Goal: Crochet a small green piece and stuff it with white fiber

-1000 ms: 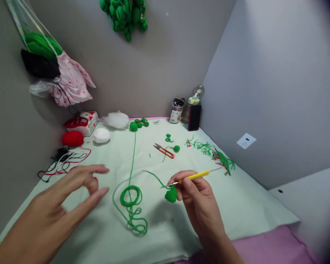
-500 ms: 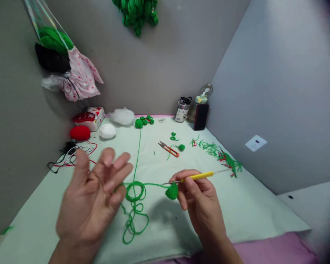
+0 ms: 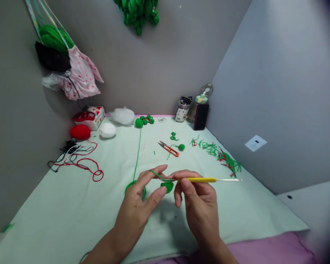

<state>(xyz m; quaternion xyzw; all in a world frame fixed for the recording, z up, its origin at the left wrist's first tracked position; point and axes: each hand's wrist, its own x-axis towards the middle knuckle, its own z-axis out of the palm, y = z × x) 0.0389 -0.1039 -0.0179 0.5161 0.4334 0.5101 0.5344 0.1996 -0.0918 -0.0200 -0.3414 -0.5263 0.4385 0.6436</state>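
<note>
My right hand point(image 3: 199, 200) is closed round a yellow-handled crochet hook point(image 3: 206, 180) that points right, its metal tip free. A small green crochet piece point(image 3: 168, 186) hangs at the hook between both hands. My left hand point(image 3: 142, 200) pinches the green yarn point(image 3: 138, 152) beside that piece, thumb and fingers curled. The yarn runs from a loose coil under my left hand back to a green ball point(image 3: 138, 123) at the far edge of the pale green mat point(image 3: 57, 205).
Orange snips point(image 3: 169, 149) lie mid-mat, green yarn scraps point(image 3: 222, 157) at the right. Red yarn ball point(image 3: 80, 132), white ball point(image 3: 107, 130), stuffing point(image 3: 122, 115), a box point(image 3: 90, 117) and tangled red and black cords point(image 3: 76, 159) sit left. A cup point(image 3: 182, 109), bottle and phone point(image 3: 201, 116) stand in the corner.
My left hand came in from the left, where it was open in the air, and closed on the yarn next to the crochet piece. The hook levelled out.
</note>
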